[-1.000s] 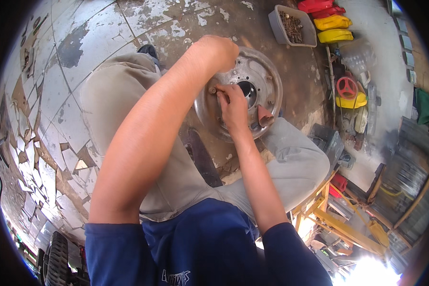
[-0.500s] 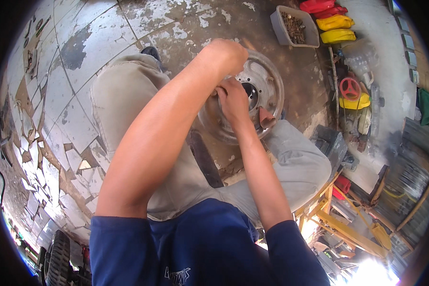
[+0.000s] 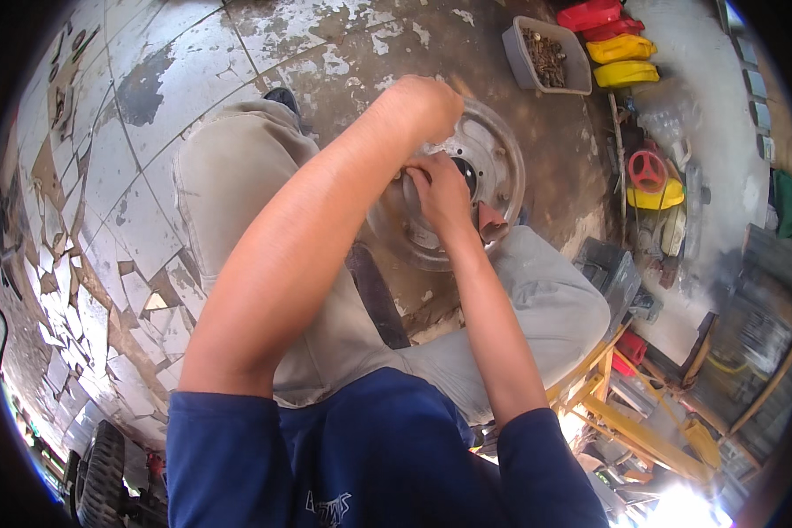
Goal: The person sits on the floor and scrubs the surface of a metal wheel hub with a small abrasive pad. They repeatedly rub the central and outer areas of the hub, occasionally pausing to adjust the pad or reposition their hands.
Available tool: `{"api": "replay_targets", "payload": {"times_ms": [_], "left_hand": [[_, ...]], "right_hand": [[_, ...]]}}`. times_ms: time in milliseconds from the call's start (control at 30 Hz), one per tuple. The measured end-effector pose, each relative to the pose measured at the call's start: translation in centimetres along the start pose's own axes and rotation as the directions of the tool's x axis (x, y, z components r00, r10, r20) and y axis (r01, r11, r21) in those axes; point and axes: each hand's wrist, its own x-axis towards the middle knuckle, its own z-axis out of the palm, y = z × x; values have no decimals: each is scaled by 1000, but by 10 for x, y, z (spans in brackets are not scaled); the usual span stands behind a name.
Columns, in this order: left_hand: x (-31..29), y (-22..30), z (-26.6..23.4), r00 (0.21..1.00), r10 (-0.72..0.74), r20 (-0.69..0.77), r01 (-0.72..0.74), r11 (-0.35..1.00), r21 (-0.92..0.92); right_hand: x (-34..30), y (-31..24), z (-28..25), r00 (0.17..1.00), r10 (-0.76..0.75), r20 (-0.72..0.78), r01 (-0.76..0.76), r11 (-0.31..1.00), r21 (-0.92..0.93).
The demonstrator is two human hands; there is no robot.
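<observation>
A grey metal wheel rim [image 3: 502,145], scuffed and round with a dark centre hole, lies on the floor between my legs. My left hand [image 3: 433,110] bends down over the rim's far left part; its fingers are hidden behind the hand and wrist. Close beside it, my right hand [image 3: 444,189] rests above the near left of the centre hole. Its thumb and fingertips are drawn together next to my left forearm, and what they hold, if anything, is hidden. A folded reddish-brown piece, like sandpaper [image 3: 491,218], sits on the rim near my right wrist.
A grey plastic tub [image 3: 521,66] of small rusty metal parts stands at the far right, beside red and yellow containers [image 3: 623,48]. A dark flat strip [image 3: 377,295] lies between my legs. A yellow frame [image 3: 634,427] stands at the near right; broken tiles [image 3: 92,295] cover the left floor.
My right hand has shifted slightly, with its wrist a little farther right. My left hand stays bent over the rim, and the whole view has moved a little.
</observation>
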Motion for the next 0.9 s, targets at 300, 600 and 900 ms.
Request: {"api": "replay_targets", "payload": {"times_ms": [300, 600, 900], "left_hand": [[4, 6, 3, 999, 24, -43, -25, 1000, -17], [4, 15, -8, 996, 59, -61, -62, 997, -36], [8, 17, -5, 992, 75, -102, -82, 994, -68]], "right_hand": [[0, -2, 7, 999, -52, -14, 52, 998, -48], [5, 1, 21, 987, -94, -132, 101, 994, 52], [-7, 4, 5, 999, -40, -18, 37, 989, -140]]}}
